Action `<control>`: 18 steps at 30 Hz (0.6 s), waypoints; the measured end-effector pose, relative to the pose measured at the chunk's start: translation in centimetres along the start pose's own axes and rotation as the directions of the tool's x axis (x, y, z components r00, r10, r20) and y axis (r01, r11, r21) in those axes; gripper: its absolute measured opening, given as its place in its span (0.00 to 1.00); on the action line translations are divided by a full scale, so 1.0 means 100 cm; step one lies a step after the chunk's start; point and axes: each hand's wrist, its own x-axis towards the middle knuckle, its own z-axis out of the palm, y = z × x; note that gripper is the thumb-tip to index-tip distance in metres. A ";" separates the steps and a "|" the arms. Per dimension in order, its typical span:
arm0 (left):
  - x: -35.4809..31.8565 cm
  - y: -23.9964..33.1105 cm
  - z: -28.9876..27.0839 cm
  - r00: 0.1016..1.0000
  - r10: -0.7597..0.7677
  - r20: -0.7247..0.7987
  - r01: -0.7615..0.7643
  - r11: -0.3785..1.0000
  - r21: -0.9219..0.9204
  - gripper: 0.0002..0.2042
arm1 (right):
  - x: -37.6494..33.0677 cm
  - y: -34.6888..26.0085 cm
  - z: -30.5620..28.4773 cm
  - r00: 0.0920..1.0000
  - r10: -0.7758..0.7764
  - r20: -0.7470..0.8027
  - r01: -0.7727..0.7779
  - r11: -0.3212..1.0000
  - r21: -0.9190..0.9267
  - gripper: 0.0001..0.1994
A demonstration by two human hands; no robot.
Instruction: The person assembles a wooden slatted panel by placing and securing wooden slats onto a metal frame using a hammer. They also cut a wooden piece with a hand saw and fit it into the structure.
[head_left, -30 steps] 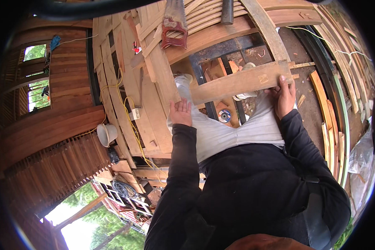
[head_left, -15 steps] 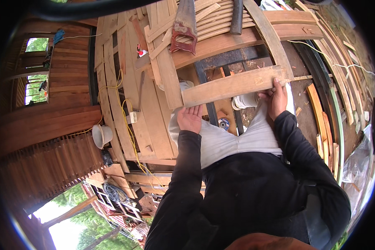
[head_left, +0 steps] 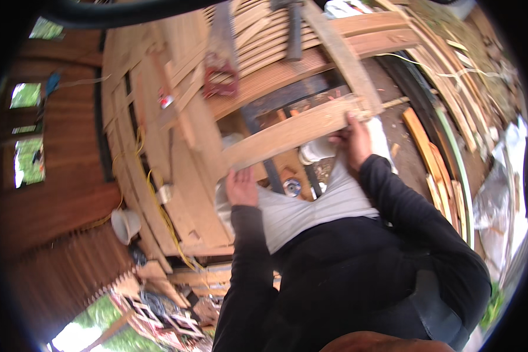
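The plank was carried level above the floor, its right end clasped in the right hand, its left end cupped by the left hand. Setting it down likely wanted both ends lowered together.

A plank spans left hand to right hand — handsaw lies farther, on stacked boards.
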 end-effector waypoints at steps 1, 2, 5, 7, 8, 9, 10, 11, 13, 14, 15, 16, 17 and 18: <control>0.001 -0.001 -0.002 1.000 0.014 -0.004 -0.014 1.000 -0.021 0.20 | -0.002 -0.003 0.005 1.000 -0.004 -0.015 0.004 1.000 0.001 0.30; 0.002 -0.002 -0.004 0.999 0.032 -0.009 -0.033 0.999 -0.037 0.20 | -0.005 -0.004 0.008 1.000 -0.006 -0.027 0.006 1.000 0.010 0.30; 0.010 -0.002 -0.011 0.998 0.054 0.022 -0.054 0.999 0.008 0.22 | -0.003 -0.006 0.007 1.000 0.000 0.008 0.000 1.000 0.029 0.29; 0.008 -0.002 -0.006 0.998 0.062 0.023 -0.063 0.998 0.025 0.23 | -0.003 -0.009 0.005 1.000 0.015 0.023 -0.016 0.999 0.046 0.29; 0.006 -0.003 -0.003 0.998 0.066 0.018 -0.066 0.997 0.049 0.23 | -0.005 -0.012 0.005 1.000 0.013 0.024 -0.014 0.999 0.050 0.29; 0.003 -0.002 0.002 0.997 0.074 0.013 -0.075 0.994 0.075 0.23 | -0.008 -0.012 0.007 0.999 0.013 0.030 -0.015 0.998 0.059 0.28; 0.001 -0.002 0.006 0.996 0.084 0.008 -0.084 0.991 0.100 0.23 | -0.009 -0.014 0.006 0.999 0.014 0.036 -0.017 0.998 0.066 0.28; 0.000 -0.004 0.007 0.996 0.085 0.003 -0.085 0.991 0.104 0.23 | -0.006 -0.012 0.001 0.999 0.013 0.052 -0.017 0.998 0.062 0.27; 0.000 -0.002 0.006 0.994 0.104 -0.012 -0.102 0.989 0.111 0.24 | -0.006 -0.011 0.003 0.998 0.020 0.056 -0.023 0.998 0.051 0.26; 0.001 -0.003 0.006 0.995 0.104 0.001 -0.103 0.987 0.122 0.24 | -0.006 -0.012 0.003 0.998 0.025 0.059 -0.028 0.999 0.043 0.25; 0.001 -0.001 0.002 0.994 0.111 0.007 -0.111 0.985 0.133 0.25 | -0.005 -0.011 0.005 0.997 0.025 0.072 -0.028 0.999 0.041 0.25; 0.003 0.000 -0.001 0.993 0.120 0.013 -0.120 0.982 0.143 0.25 | -0.006 -0.012 0.006 0.998 0.021 0.059 -0.024 0.998 0.054 0.25; 0.005 -0.001 -0.005 0.993 0.119 0.012 -0.119 0.982 0.144 0.25 | -0.008 -0.013 0.006 0.999 0.018 0.047 -0.021 0.998 0.065 0.24; 0.007 -0.002 -0.004 0.993 0.121 0.013 -0.121 0.982 0.142 0.25 | -0.008 -0.015 0.006 0.999 0.012 0.038 -0.015 0.997 0.076 0.24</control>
